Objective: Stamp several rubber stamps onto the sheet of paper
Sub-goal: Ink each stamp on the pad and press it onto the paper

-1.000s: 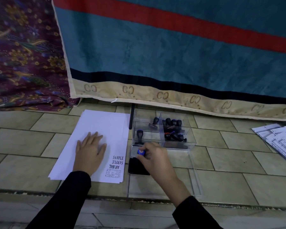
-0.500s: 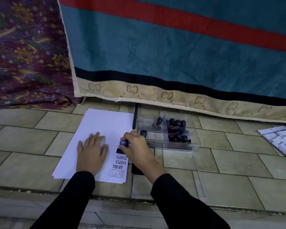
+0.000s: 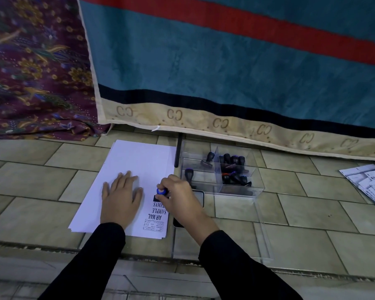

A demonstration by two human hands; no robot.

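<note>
A stack of white paper (image 3: 139, 161) lies on the tiled floor, with SAMPLE and AIR MAIL prints along its right edge. My left hand (image 3: 120, 197) rests flat on the sheet, fingers spread. My right hand (image 3: 178, 198) grips a blue-topped rubber stamp (image 3: 161, 191) and holds its base down on the paper just above the SAMPLE prints. The ink pad (image 3: 198, 197) lies to the right of the paper, mostly hidden by my right hand. A clear divided box (image 3: 256, 187) holds several black stamps (image 3: 232, 167).
A clear lid (image 3: 264, 239) lies in front of the box. A black pen (image 3: 178, 152) lies between paper and box. Printed sheets (image 3: 368, 182) sit at the far right. A teal blanket (image 3: 225, 61) and patterned cloth (image 3: 35, 68) hang behind. A floor step edge runs just below the paper.
My right hand carried the blue-topped stamp from the ink pad leftward onto the paper and lowered it above the SAMPLE prints. My left hand stayed flat on the sheet.
</note>
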